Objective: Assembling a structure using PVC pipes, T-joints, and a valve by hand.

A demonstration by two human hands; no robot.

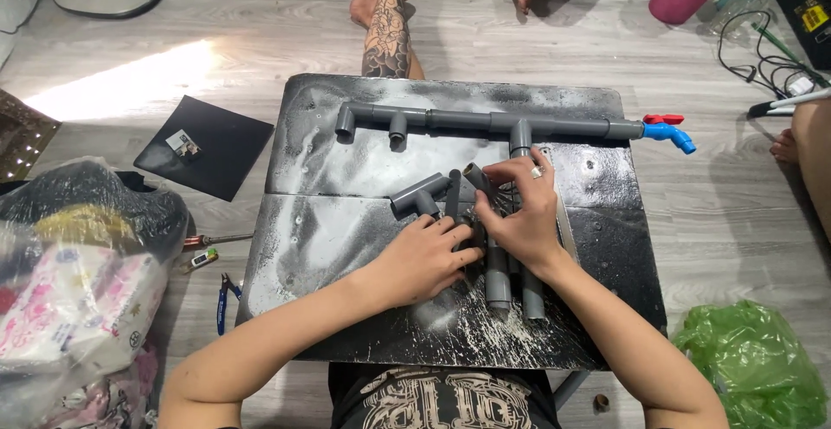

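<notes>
Scuffed black tabletop: your left hand and right hand both close on grey pipes, whose long axis points toward you.

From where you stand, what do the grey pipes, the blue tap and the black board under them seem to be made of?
The grey pipes look like matte moulded plastic: uniform grey, with thick socket joints. The blue tap seems to be glossy plastic, with a red handle. The black board could be painted wood or metal; its dark coat is scuffed with whitish smears. Both hands rest on loose pipe pieces.
</notes>
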